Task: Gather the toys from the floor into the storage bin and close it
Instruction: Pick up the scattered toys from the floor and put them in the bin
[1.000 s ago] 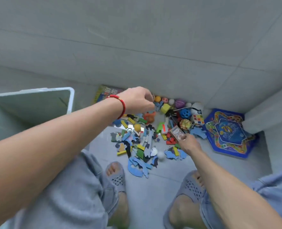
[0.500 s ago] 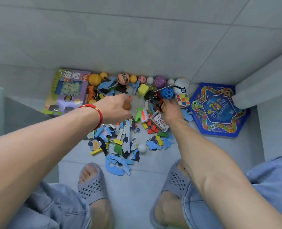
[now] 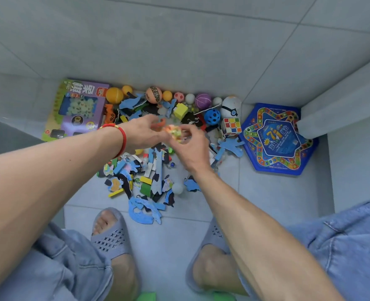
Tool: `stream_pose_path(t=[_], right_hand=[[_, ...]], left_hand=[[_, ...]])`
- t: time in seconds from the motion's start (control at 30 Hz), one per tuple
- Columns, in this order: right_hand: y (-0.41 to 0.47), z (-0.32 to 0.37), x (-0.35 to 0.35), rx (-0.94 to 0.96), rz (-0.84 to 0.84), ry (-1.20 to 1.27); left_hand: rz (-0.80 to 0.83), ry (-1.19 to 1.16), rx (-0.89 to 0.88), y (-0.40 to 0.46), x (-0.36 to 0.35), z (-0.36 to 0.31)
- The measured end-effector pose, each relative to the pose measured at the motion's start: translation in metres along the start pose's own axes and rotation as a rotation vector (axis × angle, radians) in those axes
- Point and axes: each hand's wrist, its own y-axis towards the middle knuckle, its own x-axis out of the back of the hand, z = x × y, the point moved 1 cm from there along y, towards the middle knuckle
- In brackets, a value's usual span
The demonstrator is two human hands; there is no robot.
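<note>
Where the two hands meet above the toy pile [image 3: 145,170], a blurred multicoloured toy [image 3: 175,131] sits between them, the right hand [image 3: 191,148] closing its grip round it, the left hand [image 3: 143,133] touching with loosely curled fingers. A blue board game [image 3: 277,137] lies right.

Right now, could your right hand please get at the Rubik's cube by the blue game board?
Probably yes: the right hand hovers close beside the Rubik's cube, whose top is uncovered, but its grip is busy with a small multicoloured toy.
</note>
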Motion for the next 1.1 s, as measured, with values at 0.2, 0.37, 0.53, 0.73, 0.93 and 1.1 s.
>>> stream_pose_path(t=[0.2,0.37,0.53,0.73,0.93,1.1], right_hand=[[-0.025,-0.004,-0.005,-0.078,0.300,0.489],[0.007,-0.079,0.013,-0.226,-0.070,-0.504],[0.028,-0.101,0.011,-0.198,0.063,-0.791],[0.039,-0.101,0.009,-0.146,0.031,-0.912],[0.025,-0.055,0.017,-0.346,0.006,-0.202],[0.003,0.014,0.033,-0.551,0.397,0.501]], left_hand=[[-0.121,-0.303,0.096,0.002,-0.004,0.005],[-0.152,-0.287,0.096,-0.007,0.004,0.014],[-0.129,-0.222,0.109,-0.013,0.003,0.032],[-0.141,-0.239,0.127,-0.016,0.014,0.038],[-0.214,-0.187,0.067,-0.029,0.031,0.035],[-0.310,-0.139,-0.043,-0.059,0.045,0.037]])
